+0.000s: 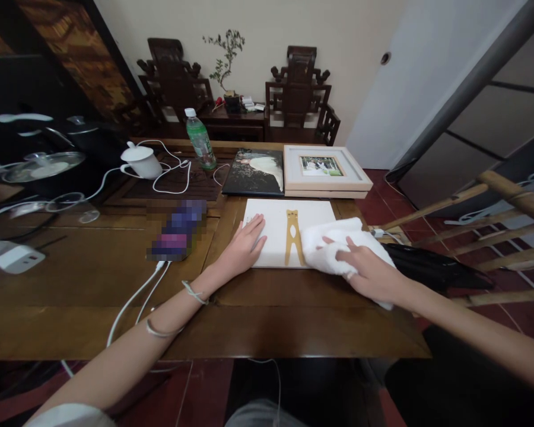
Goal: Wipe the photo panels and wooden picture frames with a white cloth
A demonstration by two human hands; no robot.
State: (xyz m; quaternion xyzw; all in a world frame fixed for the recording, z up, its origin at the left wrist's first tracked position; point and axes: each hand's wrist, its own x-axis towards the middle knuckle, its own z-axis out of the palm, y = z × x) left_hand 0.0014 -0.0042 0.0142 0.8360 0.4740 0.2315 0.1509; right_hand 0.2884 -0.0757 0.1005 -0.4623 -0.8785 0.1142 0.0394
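A flat white panel (269, 216) with a tan cat-like figure (293, 234) on it lies on the wooden table in front of me. My left hand (248, 242) rests flat on the panel's left side, fingers stretched out and holding nothing. Bunched in my right hand (365, 267) is a white towel (338, 234), pressed over the right part of the panel beside the figure. The towel hides the panel's right side, and its loose end hangs toward the table's right edge.
Behind the panel lie a dark picture (253, 172) and stacked light-wood frames (327, 172). A green-labelled bottle (200, 139), lidded white cup (141, 160), pixelated phone (178, 231) and cables stand or lie to the left. A wooden rack (493, 237) and black bag (431, 265) are at right.
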